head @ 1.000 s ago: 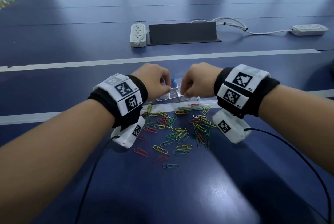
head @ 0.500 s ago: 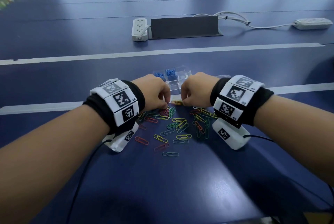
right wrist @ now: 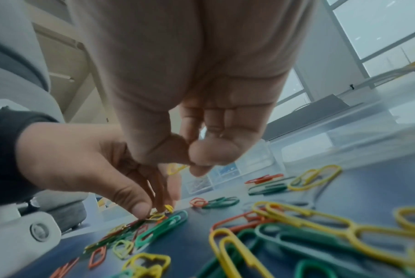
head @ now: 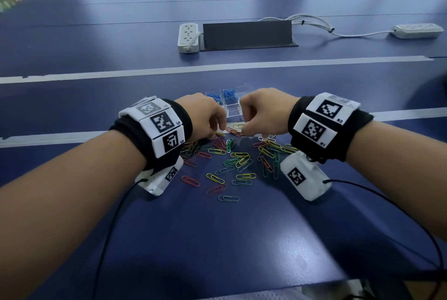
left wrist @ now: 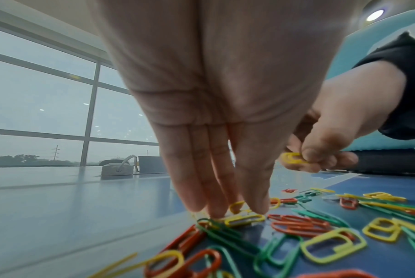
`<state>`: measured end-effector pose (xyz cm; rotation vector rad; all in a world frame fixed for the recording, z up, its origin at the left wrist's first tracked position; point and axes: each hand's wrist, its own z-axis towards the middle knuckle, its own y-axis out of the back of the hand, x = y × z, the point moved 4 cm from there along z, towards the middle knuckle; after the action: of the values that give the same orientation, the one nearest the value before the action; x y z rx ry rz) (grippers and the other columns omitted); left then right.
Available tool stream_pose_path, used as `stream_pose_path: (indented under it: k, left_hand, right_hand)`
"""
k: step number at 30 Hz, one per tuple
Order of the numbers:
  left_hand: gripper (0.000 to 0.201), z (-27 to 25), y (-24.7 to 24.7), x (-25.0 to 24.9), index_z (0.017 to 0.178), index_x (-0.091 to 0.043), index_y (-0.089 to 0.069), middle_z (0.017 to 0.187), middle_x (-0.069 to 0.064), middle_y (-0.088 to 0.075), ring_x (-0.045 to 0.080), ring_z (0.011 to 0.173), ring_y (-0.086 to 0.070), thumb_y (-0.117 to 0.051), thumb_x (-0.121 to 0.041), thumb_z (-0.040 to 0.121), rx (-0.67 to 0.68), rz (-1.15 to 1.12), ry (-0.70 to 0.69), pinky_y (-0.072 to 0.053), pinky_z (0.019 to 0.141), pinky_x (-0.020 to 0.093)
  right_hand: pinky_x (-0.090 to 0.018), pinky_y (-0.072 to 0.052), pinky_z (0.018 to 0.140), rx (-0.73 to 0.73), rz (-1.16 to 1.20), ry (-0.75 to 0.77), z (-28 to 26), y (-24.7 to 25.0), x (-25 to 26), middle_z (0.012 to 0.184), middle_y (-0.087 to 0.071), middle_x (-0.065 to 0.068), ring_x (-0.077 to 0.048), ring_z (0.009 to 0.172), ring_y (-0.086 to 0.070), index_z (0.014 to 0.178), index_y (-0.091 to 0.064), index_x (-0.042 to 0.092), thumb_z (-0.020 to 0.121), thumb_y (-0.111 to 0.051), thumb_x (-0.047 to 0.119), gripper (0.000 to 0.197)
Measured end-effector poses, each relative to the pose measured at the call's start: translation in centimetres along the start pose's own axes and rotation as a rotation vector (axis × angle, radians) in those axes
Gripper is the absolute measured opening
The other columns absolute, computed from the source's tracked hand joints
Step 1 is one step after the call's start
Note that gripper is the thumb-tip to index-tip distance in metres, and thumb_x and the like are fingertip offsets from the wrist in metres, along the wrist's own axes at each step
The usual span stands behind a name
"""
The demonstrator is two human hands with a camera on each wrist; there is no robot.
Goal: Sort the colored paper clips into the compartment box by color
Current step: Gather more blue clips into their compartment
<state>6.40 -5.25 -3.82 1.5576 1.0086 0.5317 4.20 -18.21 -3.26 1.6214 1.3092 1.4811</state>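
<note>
Loose red, yellow, green and grey paper clips (head: 239,157) lie in a pile on the blue table. Just beyond them stands the clear compartment box (head: 233,113), with blue clips (head: 228,93) in its far cells. My left hand (head: 215,131) reaches down at the pile's far left edge. Its thumb and fingertips (left wrist: 216,210) close on a yellow clip (left wrist: 245,219) that lies flat on the table. My right hand (head: 244,130) hovers a little above the pile and pinches another yellow clip (left wrist: 290,159) between thumb and fingers (right wrist: 201,156). The two hands are close together.
A white power strip (head: 188,37) and a dark cable flap (head: 246,33) sit at mid table, with a second strip (head: 416,30) far right. White tape lines (head: 217,67) cross the table. Black wrist cables (head: 387,205) trail towards me. Chairs stand behind the table.
Both hands have come back from over the box down to the pile. The right hand has taken a yellow clip and lifted it slightly. The left fingers have settled on a clip.
</note>
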Motion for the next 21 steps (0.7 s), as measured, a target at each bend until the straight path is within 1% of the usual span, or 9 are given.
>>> stream_pose_path:
  k: [2, 4, 7, 11, 13, 16, 17, 19, 21]
  left_hand:
    - [0.025, -0.1, 0.0, 0.2, 0.101, -0.024, -0.07, 0.088, -0.006, -0.072, 0.007, 0.079, -0.056, -0.064, -0.01, 0.081, 0.002, -0.015, -0.008, -0.044, 0.08, 0.02]
    - [0.024, -0.1, 0.0, 0.1, 0.101, -0.022, -0.071, 0.086, -0.004, -0.071, 0.008, 0.079, -0.056, -0.065, -0.01, 0.081, -0.008, -0.017, -0.019, -0.04, 0.077, 0.017]
    - [0.022, -0.1, 0.0, -0.2, 0.101, -0.02, -0.072, 0.093, 0.001, -0.073, 0.015, 0.086, -0.061, -0.062, -0.012, 0.083, -0.034, -0.011, -0.034, -0.038, 0.076, 0.017]
    - [0.024, -0.3, -0.2, -0.2, 0.107, -0.02, -0.07, 0.095, 0.001, -0.071, 0.017, 0.092, -0.062, -0.06, -0.015, 0.085, -0.054, -0.002, -0.057, -0.039, 0.079, 0.019]
    - [0.024, -0.3, -0.4, -0.2, 0.108, -0.02, -0.07, 0.088, -0.001, -0.067, 0.015, 0.085, -0.058, -0.062, -0.021, 0.085, -0.038, 0.027, -0.066, -0.038, 0.077, 0.019]
    - [0.018, -0.1, -0.6, -0.2, 0.099, -0.02, -0.072, 0.079, -0.005, -0.059, 0.015, 0.082, -0.057, -0.065, -0.023, 0.083, -0.027, 0.049, -0.067, -0.038, 0.074, 0.019]
    - [0.016, 0.0, -0.7, -0.2, 0.095, -0.019, -0.073, 0.079, -0.005, -0.061, 0.015, 0.081, -0.058, -0.065, -0.022, 0.082, -0.029, 0.05, -0.067, -0.039, 0.073, 0.019]
    - [0.014, 0.0, -0.8, -0.2, 0.092, -0.017, -0.073, 0.078, -0.005, -0.061, 0.012, 0.076, -0.054, -0.064, -0.02, 0.081, -0.036, 0.047, -0.066, -0.041, 0.073, 0.019]
    - [0.012, -0.1, -0.7, -0.1, 0.088, -0.016, -0.072, 0.071, -0.007, -0.058, 0.011, 0.073, -0.053, -0.063, -0.018, 0.08, -0.054, 0.024, -0.062, -0.041, 0.072, 0.019]
  right_hand:
    - [-0.031, -0.055, 0.062, 0.024, 0.131, -0.015, -0.1, -0.2, -0.3, 0.066, -0.06, 0.004, -0.016, 0.051, -0.06, 0.076, -0.055, 0.024, 0.075, -0.065, 0.018, 0.011]
    - [-0.029, -0.055, 0.062, 0.067, 0.2, -0.033, -0.1, -0.4, -0.5, 0.065, -0.059, 0.003, -0.017, 0.05, -0.058, 0.091, -0.06, 0.031, 0.081, -0.057, 0.014, 0.02]
    - [-0.024, -0.051, 0.056, 0.109, 0.227, -0.077, -0.3, -0.6, -0.3, 0.065, -0.056, -0.002, -0.017, 0.049, -0.054, 0.077, -0.064, 0.029, 0.087, -0.046, 0.015, 0.024]
    - [-0.025, -0.045, 0.054, 0.131, 0.24, -0.097, -0.6, -1.2, 0.1, 0.065, -0.053, -0.005, -0.019, 0.051, -0.049, 0.062, -0.057, 0.021, 0.087, -0.05, 0.029, 0.027]
    - [-0.021, -0.046, 0.053, 0.153, 0.202, -0.05, -0.7, -1.6, 0.1, 0.059, -0.055, -0.002, -0.013, 0.046, -0.05, 0.065, -0.058, 0.021, 0.087, -0.057, 0.037, 0.028]
    - [-0.004, -0.038, 0.044, 0.128, 0.095, 0.038, -1.0, -1.6, 0.3, 0.052, -0.054, 0.009, 0.003, 0.036, -0.048, 0.088, -0.072, 0.021, 0.087, -0.062, 0.031, 0.014]
    - [-0.004, -0.037, 0.045, 0.097, 0.044, 0.07, -1.1, -1.5, 0.5, 0.053, -0.055, 0.011, 0.004, 0.042, -0.051, 0.095, -0.074, 0.021, 0.087, -0.062, 0.027, 0.015]
    - [-0.015, -0.038, 0.054, 0.067, -0.068, 0.102, -1.5, -1.5, 1.0, 0.068, -0.065, 0.013, -0.001, 0.064, -0.054, 0.102, -0.074, 0.022, 0.086, -0.062, 0.023, 0.02]
    - [-0.018, -0.041, 0.066, 0.083, -0.116, 0.104, -1.7, -1.8, 1.2, 0.089, -0.074, 0.004, -0.009, 0.081, -0.059, 0.099, -0.076, 0.022, 0.083, -0.066, 0.024, 0.018]
